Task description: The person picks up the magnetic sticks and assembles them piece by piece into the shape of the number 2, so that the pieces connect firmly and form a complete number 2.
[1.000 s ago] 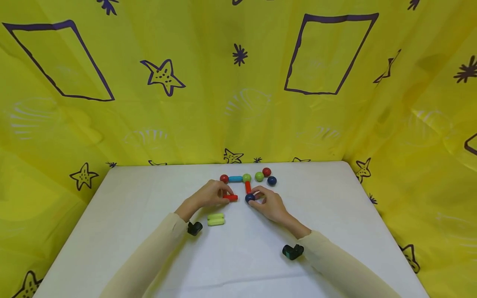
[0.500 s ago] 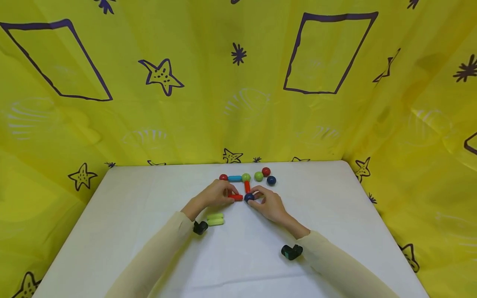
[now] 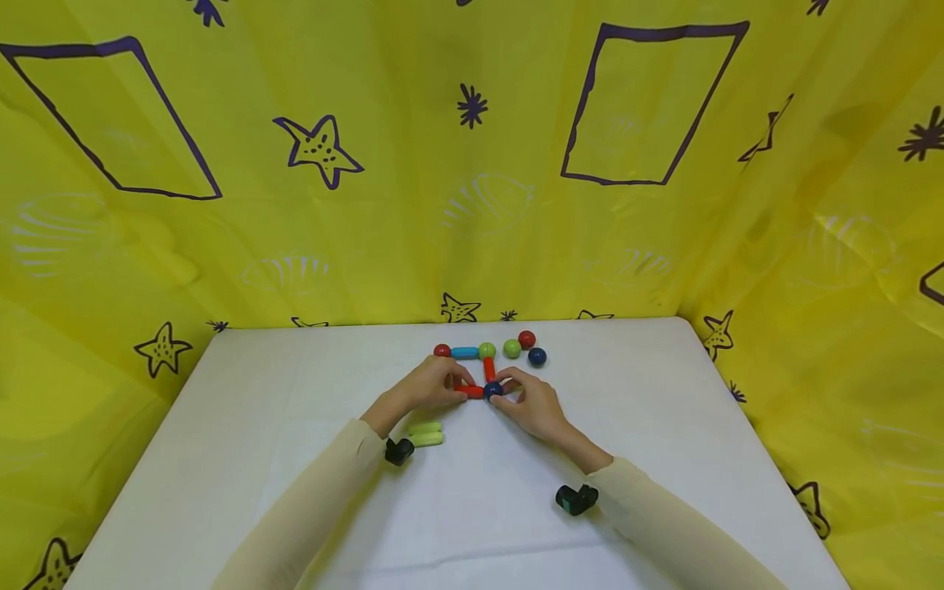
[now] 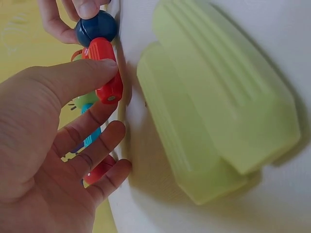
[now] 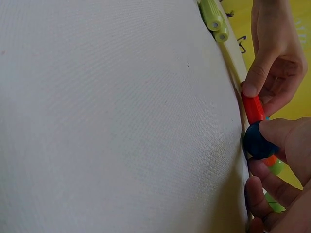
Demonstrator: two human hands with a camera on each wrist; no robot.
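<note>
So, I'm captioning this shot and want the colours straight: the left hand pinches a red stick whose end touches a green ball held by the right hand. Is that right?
Not quite: the ball held by the right hand is dark blue, not green, as the left wrist view shows. The left hand does pinch a red stick whose end touches it.

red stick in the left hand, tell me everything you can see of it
The red stick looks like plastic, grooved along its side, with a small grey disc in its visible end. The left hand pinches it, roughly level, its other end meeting the dark blue ball. Whether it touches the white tabletop is unclear.
</note>
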